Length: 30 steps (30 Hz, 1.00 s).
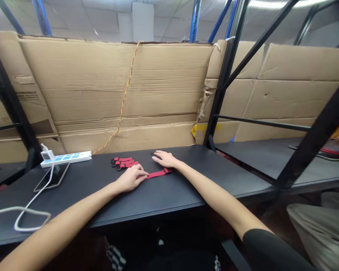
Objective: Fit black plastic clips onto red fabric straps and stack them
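On the black bench (pixel 172 199), a red webbing strap (pixel 158 174) lies between the left hand (pixel 130 178) and the right hand (pixel 165 159), their fingers open and flat, gripping nothing, near a cluster of red straps (pixel 122 162) with black rings. The webbing looks light and limp, best pinched along its flat band.

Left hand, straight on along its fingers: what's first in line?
The red webbing strap, most likely: the left hand's fingertips sit right at its near end, though contact is hard to confirm from this view.
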Tool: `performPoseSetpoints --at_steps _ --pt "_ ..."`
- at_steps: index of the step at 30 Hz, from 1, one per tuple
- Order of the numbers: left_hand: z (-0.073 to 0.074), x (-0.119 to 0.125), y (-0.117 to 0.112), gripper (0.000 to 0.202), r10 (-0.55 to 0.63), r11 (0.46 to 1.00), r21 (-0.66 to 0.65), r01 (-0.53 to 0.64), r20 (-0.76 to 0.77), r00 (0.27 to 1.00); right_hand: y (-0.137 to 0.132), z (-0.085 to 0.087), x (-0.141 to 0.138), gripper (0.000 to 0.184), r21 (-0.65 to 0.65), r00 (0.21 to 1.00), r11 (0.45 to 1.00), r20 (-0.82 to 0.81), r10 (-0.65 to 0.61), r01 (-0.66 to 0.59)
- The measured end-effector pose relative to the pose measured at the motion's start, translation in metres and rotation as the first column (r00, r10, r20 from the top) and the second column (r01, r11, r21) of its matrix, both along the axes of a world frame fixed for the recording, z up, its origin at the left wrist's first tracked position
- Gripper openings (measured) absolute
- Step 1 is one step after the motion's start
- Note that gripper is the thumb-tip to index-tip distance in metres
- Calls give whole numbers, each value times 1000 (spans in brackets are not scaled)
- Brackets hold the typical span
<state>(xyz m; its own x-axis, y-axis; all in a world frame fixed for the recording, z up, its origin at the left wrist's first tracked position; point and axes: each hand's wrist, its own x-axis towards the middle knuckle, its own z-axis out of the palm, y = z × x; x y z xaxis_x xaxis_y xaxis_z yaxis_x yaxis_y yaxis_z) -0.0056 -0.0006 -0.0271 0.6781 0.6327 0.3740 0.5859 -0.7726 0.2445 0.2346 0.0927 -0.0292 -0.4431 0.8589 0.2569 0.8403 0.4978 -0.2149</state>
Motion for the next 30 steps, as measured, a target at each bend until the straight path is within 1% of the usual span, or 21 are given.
performPoseSetpoints --at_steps 2,3,4,6,8,10,12,14,16,17,21,23,25,27,30 --pt "1 1 -2 32 -6 1000 1 6 -7 1000 -3 1 -8 50 0 999 1000 43 11 -11" --pt "1 1 -3 32 12 1000 -1 -12 -7 1000 -6 3 -10 49 12 998 999 48 34 -35" --pt "2 1 -3 32 48 999 -3 -48 -2 999 -10 5 -11 49 28 996 997 47 73 -74" --pt "2 0 -2 32 164 986 0 -164 20 986 -20 9 -12 47 69 983 981 30 181 -183" --pt "1 -2 1 33 285 958 7 -285 41 958 -33 12 -15 45 98 955 950 15 296 -296" --pt "0 -3 3 37 346 938 12 -347 42 937 -47 14 -21 40 105 917 912 -4 398 -396" --pt "-1 -5 5 39 345 938 10 -346 21 938 -57 13 -29 35 92 865 866 -65 498 -491" --pt "0 -7 6 34 310 951 -3 -310 -3 951 -62 12 -35 34 66 816 828 -138 561 -558" --pt "1 -9 8 30 273 962 -27 -273 -9 962 -60 10 -38 35 44 798 816 -184 574 -577" --pt "1 -10 9 28 258 965 -42 -258 -1 966 -57 9 -37 36 35 802 821 -194 565 -570" --pt "2 -15 14 24 232 969 -113 -222 82 969 -40 5 -24 33 -42 853 867 -210 478 -496" --pt "3 -17 16 24 219 967 -159 -199 120 968 -37 4 -18 32 -80 868 878 -216 447 -472" --pt "3 -18 16 25 196 966 -200 -166 139 971 -40 4 -18 33 -67 874 884 -203 442 -462" --pt "5 -18 14 26 178 965 -219 -144 143 974 -46 3 -24 37 -16 883 894 -165 440 -448" --pt "6 -17 12 25 153 971 -205 -124 132 979 -55 2 -35 36 29 890 897 -113 442 -442"
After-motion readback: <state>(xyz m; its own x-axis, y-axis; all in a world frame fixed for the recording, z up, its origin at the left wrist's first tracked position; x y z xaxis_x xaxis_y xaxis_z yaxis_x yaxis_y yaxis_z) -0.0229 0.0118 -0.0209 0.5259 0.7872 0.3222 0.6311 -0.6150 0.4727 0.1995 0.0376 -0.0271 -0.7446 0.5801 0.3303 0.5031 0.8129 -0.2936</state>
